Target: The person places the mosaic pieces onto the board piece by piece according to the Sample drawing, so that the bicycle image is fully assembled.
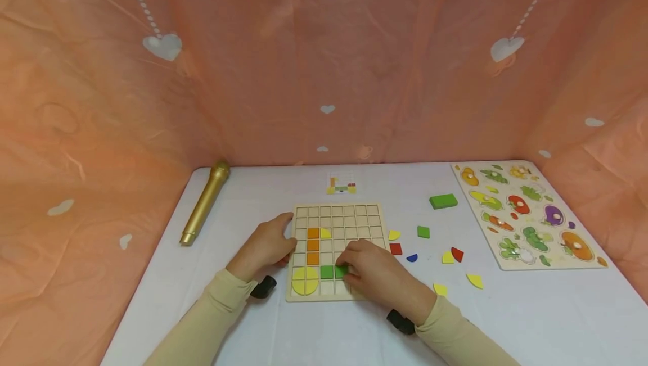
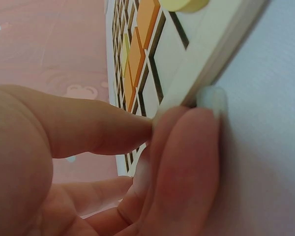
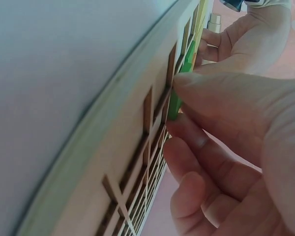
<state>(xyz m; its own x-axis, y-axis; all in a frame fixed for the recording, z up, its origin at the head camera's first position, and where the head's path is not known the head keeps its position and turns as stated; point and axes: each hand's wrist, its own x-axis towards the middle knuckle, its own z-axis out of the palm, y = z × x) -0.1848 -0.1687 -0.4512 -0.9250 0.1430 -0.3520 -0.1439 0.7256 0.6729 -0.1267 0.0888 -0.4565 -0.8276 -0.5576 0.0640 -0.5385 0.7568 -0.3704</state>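
Board (image 1: 324, 298), gridded, seen from your head: your right hand (image 1: 377, 270) pinches a green square (image 1: 341, 271) just right of its green neighbour (image 1: 326, 272); your left hand (image 1: 268, 245) is at the left edge. Left wrist: thumb and fingers grip that rim; hold it steady. Right wrist: thumb and fingertip clamp the square; whether it sits flush is hidden; level it, then press evenly.

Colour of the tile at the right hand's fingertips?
Green; the tile shows best in the head view.
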